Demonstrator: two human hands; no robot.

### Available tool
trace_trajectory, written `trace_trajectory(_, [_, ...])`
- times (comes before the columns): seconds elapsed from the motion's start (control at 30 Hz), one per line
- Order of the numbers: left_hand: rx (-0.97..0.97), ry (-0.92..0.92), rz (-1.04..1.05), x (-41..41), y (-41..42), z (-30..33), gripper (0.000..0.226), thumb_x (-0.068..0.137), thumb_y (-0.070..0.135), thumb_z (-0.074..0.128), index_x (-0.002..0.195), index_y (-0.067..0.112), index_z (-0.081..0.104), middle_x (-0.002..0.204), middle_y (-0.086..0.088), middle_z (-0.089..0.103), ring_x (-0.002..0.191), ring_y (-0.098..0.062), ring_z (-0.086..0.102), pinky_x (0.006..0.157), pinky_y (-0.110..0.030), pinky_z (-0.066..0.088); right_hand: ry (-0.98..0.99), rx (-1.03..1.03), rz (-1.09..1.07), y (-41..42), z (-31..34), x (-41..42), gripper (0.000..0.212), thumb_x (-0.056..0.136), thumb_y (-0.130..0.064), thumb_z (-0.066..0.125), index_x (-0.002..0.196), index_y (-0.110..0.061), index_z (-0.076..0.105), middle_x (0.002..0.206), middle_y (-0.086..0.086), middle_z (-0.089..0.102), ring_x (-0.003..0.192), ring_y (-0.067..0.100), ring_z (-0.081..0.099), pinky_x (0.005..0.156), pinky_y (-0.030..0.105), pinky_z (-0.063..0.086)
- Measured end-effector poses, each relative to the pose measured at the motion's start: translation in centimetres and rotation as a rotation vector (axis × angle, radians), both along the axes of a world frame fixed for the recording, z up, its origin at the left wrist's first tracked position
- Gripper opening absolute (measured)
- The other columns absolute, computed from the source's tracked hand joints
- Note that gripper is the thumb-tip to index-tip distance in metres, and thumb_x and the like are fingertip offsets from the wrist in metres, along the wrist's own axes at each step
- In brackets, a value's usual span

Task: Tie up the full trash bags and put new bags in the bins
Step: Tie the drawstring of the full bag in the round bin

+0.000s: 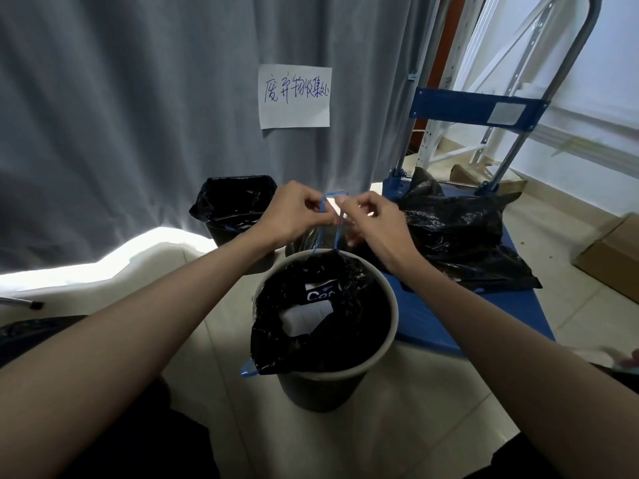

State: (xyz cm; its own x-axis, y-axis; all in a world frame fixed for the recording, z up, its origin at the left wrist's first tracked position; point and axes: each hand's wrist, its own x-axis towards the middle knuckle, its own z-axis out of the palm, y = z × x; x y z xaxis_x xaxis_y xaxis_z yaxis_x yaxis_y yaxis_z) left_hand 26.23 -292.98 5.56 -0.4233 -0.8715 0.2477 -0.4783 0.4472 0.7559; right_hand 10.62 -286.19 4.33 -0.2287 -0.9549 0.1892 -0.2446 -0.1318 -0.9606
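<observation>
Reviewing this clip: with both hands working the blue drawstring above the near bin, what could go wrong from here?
1. The left hand and right hand pinch only the far blue drawstring; the near loop hangs loose, so the bag may close unevenly.
2. The bag mouth is open, so the white items could spill when it is lifted.

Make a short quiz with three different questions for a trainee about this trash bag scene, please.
1. True or false: both hands, left and right, pinch the blue drawstring.
2. Where do the loose black bags lie? A) on the blue cart B) in the far bin C) on a table
3. Fill in: the bag in the near bin is not yet ____ shut.

Key: 1 true; 2 A; 3 tied
</observation>
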Motion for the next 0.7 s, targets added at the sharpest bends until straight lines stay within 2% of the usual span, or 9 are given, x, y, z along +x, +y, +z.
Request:
trace_trajectory(0.03, [0.002,0.009,-0.009,0.1,0.0,0.2,0.005,0.074,0.018,0.082,0.077,0.019,0.078,0.052,0.013,0.059,0.05,0.006,0.043,0.053,-0.009,0.035,0.107,0.038,0.016,0.0,-0.5,-0.2,0.047,0.076,-0.053,0.074,0.087,-0.008,0.064,0.069,0.003,0.062,0.057,0.01,0.057,0.06,0.028,0.053])
trace_trajectory(0.1, [0.014,0.026,-0.022,0.4,0.1,0.5,0.005,0.074,0.019,0.082,0.075,0.019,0.077,0.059,0.002,0.065,0.054,0.002,0.047,0.055,-0.012,0.038,0.514,0.132,0.1,-0.2,-1.6,-0.6,0.042,0.073,-0.05,0.078,0.084,-0.012,0.062,0.074,-0.001,0.061,0.065,0.01,0.056,0.064,0.027,0.048])
trace_trajectory(0.17, [0.039,0.064,-0.019,0.5,0.2,1.0,0.01,0.074,0.021,0.083,0.077,0.012,0.078,0.062,-0.006,0.065,0.056,-0.004,0.048,0.056,-0.014,0.038,0.932,0.202,0.17,-0.2,-2.6,-0.4,0.03,0.079,-0.037,0.075,0.083,-0.016,0.054,0.085,-0.001,0.056,0.081,0.021,0.059,0.067,0.032,0.045])
trace_trajectory(0.2, [0.06,0.092,-0.025,0.6,0.2,1.3,0.013,0.074,0.02,0.083,0.08,0.009,0.078,0.064,-0.009,0.067,0.058,-0.006,0.049,0.057,-0.017,0.04,1.01,0.209,0.163,-0.1,-3.0,-0.1,0.023,0.083,-0.03,0.071,0.083,-0.018,0.051,0.087,0.0,0.054,0.085,0.025,0.059,0.068,0.032,0.042])
trace_trajectory(0.33, [0.109,0.193,-0.054,0.7,0.5,2.3,0.012,0.077,0.015,0.08,0.086,0.006,0.078,0.081,-0.019,0.073,0.072,-0.017,0.062,0.074,-0.034,0.052,0.975,0.213,0.065,0.0,-3.7,0.4,0.028,0.087,-0.02,0.066,0.07,-0.018,0.044,0.079,0.002,0.049,0.076,0.027,0.052,0.062,0.031,0.035])
trace_trajectory(0.47, [0.139,0.282,0.005,1.2,0.1,2.8,0.007,0.079,0.009,0.077,0.085,0.007,0.078,0.082,-0.016,0.073,0.065,-0.007,0.06,0.063,-0.014,0.048,0.961,0.311,0.07,-0.1,-4.1,0.0,0.027,0.085,-0.019,0.07,0.071,-0.016,0.047,0.081,0.004,0.053,0.077,0.027,0.054,0.063,0.031,0.039])
trace_trajectory(0.53, [0.148,0.304,0.054,1.4,0.0,2.7,0.007,0.079,0.006,0.075,0.086,0.005,0.078,0.084,-0.01,0.075,0.065,-0.006,0.06,0.062,-0.013,0.05,0.987,0.364,0.091,0.2,-4.8,-0.3,0.018,0.084,-0.018,0.072,0.08,-0.013,0.055,0.088,0.007,0.055,0.086,0.03,0.059,0.071,0.033,0.046])
trace_trajectory(0.6, [0.158,0.262,0.097,1.7,-0.1,2.5,0.008,0.08,0.005,0.075,0.087,0.004,0.077,0.088,-0.012,0.075,0.068,-0.009,0.06,0.063,-0.013,0.051,0.998,0.417,0.098,0.4,-5.1,-0.7,0.017,0.082,-0.019,0.074,0.09,-0.01,0.062,0.091,0.008,0.054,0.091,0.031,0.06,0.076,0.034,0.048])
trace_trajectory(0.7, [0.201,0.013,0.064,2.6,-0.1,2.5,0.023,0.075,0.008,0.081,0.096,0.006,0.074,0.092,-0.015,0.073,0.074,-0.013,0.062,0.067,-0.021,0.051,0.953,0.466,0.089,0.5,-4.6,-0.8,0.024,0.077,-0.027,0.079,0.084,-0.015,0.059,0.094,0.008,0.058,0.092,0.031,0.06,0.076,0.033,0.047])
